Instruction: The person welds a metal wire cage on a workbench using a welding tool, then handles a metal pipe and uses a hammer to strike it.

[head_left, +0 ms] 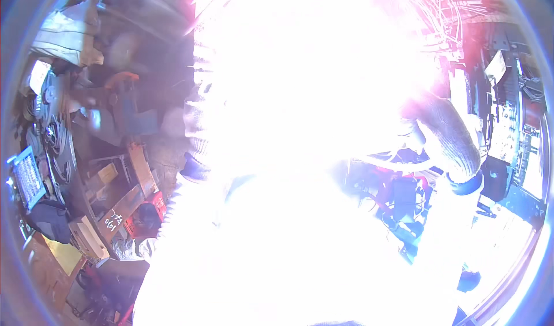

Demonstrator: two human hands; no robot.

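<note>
A blinding white glare fills the middle of the head view and hides whatever lies between my hands. On the right, my right hand (447, 127) wears a grey knit glove with a dark cuff (465, 184). Its fingers point up and to the left and vanish in the glare, so what they hold cannot be made out. A pale cable (404, 165) runs beside that glove. At the glare's left edge there is a washed-out ribbed edge and a dark band (195, 169), perhaps my left glove or sleeve. The fingers of my left hand are lost in the brightness.
Left of me stand a red crate (144, 217), brown boards (122, 211), a dark bag (49, 219) and coiled cables (57, 134). Many thin wires (441, 11) hang at the upper right. Red and dark items (404, 190) lie below my right glove.
</note>
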